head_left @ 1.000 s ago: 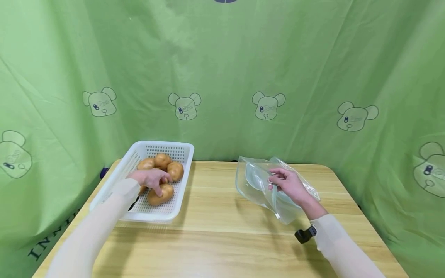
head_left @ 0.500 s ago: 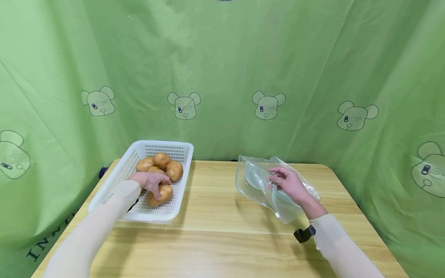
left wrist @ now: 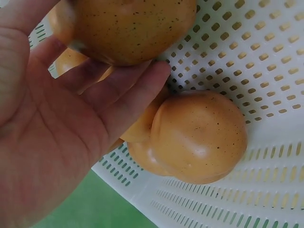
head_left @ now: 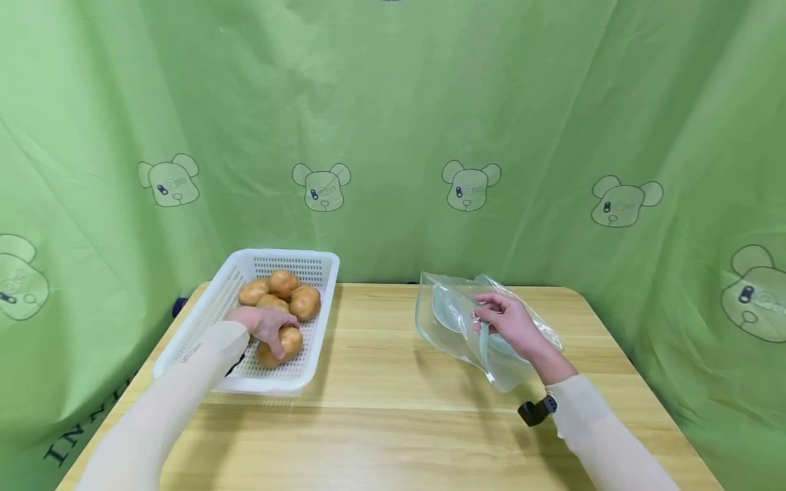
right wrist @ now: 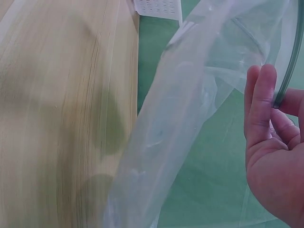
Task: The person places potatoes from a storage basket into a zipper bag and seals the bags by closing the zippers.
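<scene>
In the head view my left hand (head_left: 264,324) reaches into a white plastic basket (head_left: 319,368) on the left of the table. It grips the nearest brown potato (head_left: 284,348), thumb on the near side, fingers on the far side. That potato (left wrist: 133,28) is at the top of the left wrist view, against my fingers (left wrist: 137,99). Several other potatoes (head_left: 305,302) lie behind it. On the right, my right hand (head_left: 508,326) pinches the rim of a clear plastic bag (head_left: 442,334) and holds its mouth apart. The right wrist view shows the greenish rim (right wrist: 290,66) between thumb and fingers.
The wooden table (head_left: 374,382) stretches between basket and bag. Green curtain (head_left: 393,136) with bear-head prints hangs behind and at both sides. A black wrist device (head_left: 537,411) sits at my right cuff.
My left hand has settled lower around the near potato, its thumb farther down the side. The right hand and the bag stay as they were; the head view has shifted slightly.
</scene>
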`<move>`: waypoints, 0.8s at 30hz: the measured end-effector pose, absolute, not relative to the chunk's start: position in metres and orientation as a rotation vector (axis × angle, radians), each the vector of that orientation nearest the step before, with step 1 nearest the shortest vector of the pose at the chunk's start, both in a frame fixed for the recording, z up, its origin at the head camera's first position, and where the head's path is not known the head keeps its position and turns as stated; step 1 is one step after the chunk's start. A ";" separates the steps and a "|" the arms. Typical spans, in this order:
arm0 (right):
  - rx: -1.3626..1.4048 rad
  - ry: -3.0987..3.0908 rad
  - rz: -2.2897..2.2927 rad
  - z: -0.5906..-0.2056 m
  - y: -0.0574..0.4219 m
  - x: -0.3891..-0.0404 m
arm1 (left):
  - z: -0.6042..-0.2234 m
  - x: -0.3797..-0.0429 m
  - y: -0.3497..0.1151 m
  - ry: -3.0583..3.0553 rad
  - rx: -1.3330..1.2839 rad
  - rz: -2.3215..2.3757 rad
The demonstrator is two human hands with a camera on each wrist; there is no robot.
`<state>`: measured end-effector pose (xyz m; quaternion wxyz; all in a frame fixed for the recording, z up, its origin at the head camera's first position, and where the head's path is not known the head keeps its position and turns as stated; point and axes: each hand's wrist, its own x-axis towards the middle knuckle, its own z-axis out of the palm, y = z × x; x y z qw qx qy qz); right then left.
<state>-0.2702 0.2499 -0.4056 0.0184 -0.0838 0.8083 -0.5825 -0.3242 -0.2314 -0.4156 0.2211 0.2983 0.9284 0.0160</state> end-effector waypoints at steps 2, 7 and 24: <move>-0.256 2.510 -1.810 -0.406 0.250 -0.270 | -0.417 -0.324 -0.232 2.570 0.841 0.042; -0.252 2.505 -1.824 -0.407 0.251 -0.270 | -0.431 -0.339 -0.241 2.601 0.917 0.100; -0.274 2.509 -1.842 -0.409 0.253 -0.271 | -0.386 -0.321 -0.236 2.705 0.836 0.779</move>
